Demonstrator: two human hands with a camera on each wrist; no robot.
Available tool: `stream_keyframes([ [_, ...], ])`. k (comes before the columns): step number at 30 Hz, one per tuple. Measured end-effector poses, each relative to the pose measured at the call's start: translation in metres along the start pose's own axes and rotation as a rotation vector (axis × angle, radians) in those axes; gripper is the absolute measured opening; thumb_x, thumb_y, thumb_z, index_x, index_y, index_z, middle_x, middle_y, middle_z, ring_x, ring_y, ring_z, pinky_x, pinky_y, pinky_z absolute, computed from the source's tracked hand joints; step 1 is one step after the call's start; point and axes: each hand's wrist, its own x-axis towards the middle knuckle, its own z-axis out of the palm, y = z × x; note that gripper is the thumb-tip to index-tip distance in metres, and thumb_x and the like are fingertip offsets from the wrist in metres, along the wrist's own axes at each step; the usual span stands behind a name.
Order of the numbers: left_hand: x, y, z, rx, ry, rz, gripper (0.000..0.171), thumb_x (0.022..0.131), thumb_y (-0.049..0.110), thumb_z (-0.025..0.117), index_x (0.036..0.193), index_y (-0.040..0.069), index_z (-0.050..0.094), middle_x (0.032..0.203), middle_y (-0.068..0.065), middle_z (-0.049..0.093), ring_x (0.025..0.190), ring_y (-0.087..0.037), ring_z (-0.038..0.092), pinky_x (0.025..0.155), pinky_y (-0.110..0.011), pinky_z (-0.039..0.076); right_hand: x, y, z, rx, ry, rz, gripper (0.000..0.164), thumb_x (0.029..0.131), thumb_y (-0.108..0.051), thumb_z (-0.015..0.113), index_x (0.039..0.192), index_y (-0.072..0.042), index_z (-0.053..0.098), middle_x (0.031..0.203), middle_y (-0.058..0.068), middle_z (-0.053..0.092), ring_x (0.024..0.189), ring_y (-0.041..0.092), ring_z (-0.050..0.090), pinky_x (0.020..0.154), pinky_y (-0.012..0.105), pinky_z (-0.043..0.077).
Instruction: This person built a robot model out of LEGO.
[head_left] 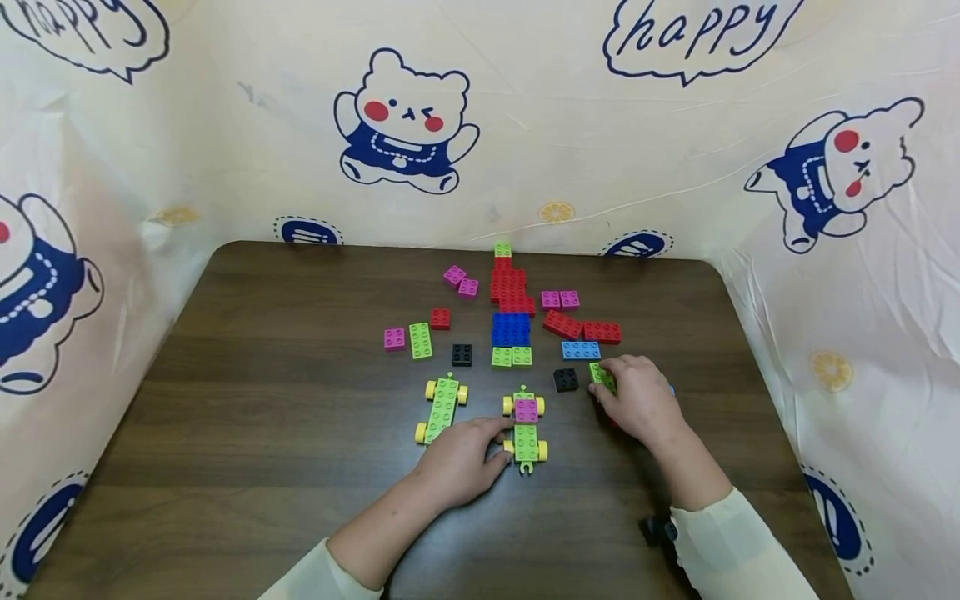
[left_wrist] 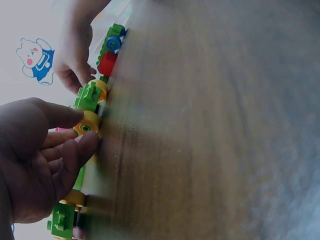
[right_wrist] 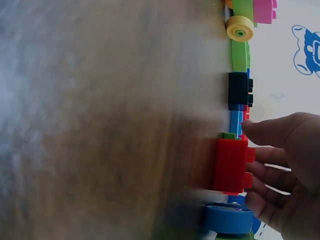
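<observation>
My left hand [head_left: 465,462] is at the left side of a green wheeled base [head_left: 527,442] with yellow wheels and a pink brick [head_left: 527,411] on top. In the left wrist view, its thumb and fingers close around a yellow wheel [left_wrist: 87,123]. On the right, my right hand [head_left: 645,400] pinches a green brick [head_left: 602,377] between thumb and fingers, low over the table. Below that hand a red brick [right_wrist: 230,165] and a blue wheel [right_wrist: 227,219] show in the right wrist view. Mostly the hand hides them in the head view.
A second green base [head_left: 442,408] with yellow wheels stands to the left. Farther back, blue bricks [head_left: 511,330] and red bricks [head_left: 510,283] form a column. Black bricks [head_left: 566,380], pink bricks [head_left: 560,300] and a light-blue brick [head_left: 581,350] lie around it on the brown table [head_left: 247,400].
</observation>
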Motion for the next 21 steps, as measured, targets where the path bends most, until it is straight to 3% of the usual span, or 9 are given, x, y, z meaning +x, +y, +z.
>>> stream_keyframes([
  [6,-0.0006,0.0001,0.0009,0.006,0.003,-0.001,0.044,0.099,0.032,0.071,0.14,0.018,0.065,0.115,0.006,0.073,0.107,-0.013,0.069,0.09,-0.04,0.057,0.0023,-0.0004,0.0028,-0.068,-0.012,0.058,0.056,0.092,-0.042,0.078,0.127,0.002,0.07,0.123,0.022,0.07,0.111,0.038,0.06,0.1,0.055,0.05],
  [11,-0.0005,0.0004,0.0008,0.007,0.003,0.004,0.044,0.099,0.032,0.072,0.139,0.017,0.065,0.116,0.006,0.073,0.107,-0.013,0.069,0.089,-0.04,0.057,0.0031,-0.0011,0.0043,-0.141,-0.008,0.085,0.059,0.091,-0.047,0.078,0.126,-0.001,0.071,0.12,0.021,0.072,0.103,0.038,0.061,0.091,0.054,0.049],
  [15,-0.0004,0.0004,0.001,0.006,0.005,0.008,0.044,0.098,0.032,0.072,0.139,0.017,0.065,0.117,0.005,0.073,0.109,-0.014,0.068,0.09,-0.041,0.057,0.0032,-0.003,0.0044,-0.154,-0.012,0.109,0.057,0.09,-0.045,0.078,0.126,-0.002,0.071,0.113,0.02,0.074,0.096,0.037,0.061,0.083,0.052,0.048],
  [21,-0.0005,0.0008,0.0008,0.003,0.001,-0.001,0.045,0.099,0.032,0.072,0.141,0.017,0.064,0.117,0.005,0.072,0.109,-0.014,0.068,0.091,-0.041,0.057,0.0037,-0.0038,0.0038,-0.151,-0.007,0.105,0.053,0.089,-0.038,0.079,0.126,-0.001,0.07,0.108,0.019,0.074,0.092,0.035,0.061,0.083,0.052,0.049],
])
